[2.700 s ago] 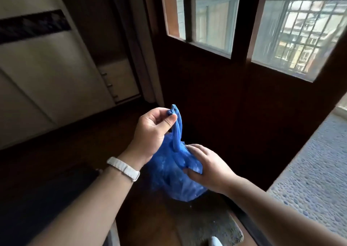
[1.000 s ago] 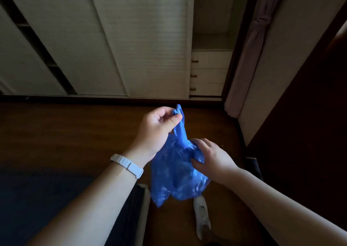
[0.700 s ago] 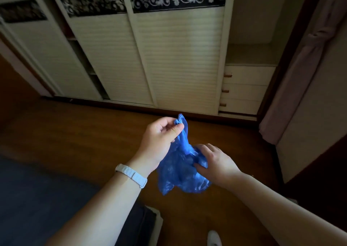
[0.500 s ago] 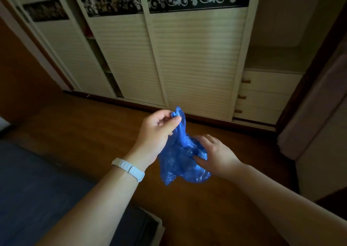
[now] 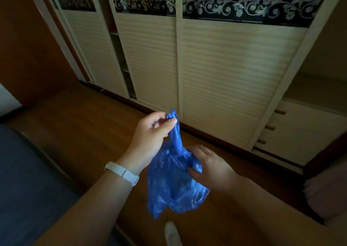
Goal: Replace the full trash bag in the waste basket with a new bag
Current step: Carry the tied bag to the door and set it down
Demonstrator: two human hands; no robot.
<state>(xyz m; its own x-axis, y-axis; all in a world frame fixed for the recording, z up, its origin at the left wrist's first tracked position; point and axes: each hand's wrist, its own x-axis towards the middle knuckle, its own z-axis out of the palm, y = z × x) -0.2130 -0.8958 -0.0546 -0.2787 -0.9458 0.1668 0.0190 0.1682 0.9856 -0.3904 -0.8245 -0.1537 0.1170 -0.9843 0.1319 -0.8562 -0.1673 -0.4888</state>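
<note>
Nearest: pale shoe tip (image 5: 171,232) at bottom edge, on wood floor (image 5: 78,125). Blue trash bag (image 5: 174,182) hangs mid-air above floor, held w/ both hands. Left hand (image 5: 150,135), white wristband (image 5: 122,172) on wrist, pinches bag's twisted top betw. thumb & fingers, closed on it. Right hand (image 5: 208,167) grips bag body just below neck, fingers curled into plastic. Behind: cream louvered wardrobe doors (image 5: 225,73) w/ dark floral band; small drawers (image 5: 300,131) at right.
</note>
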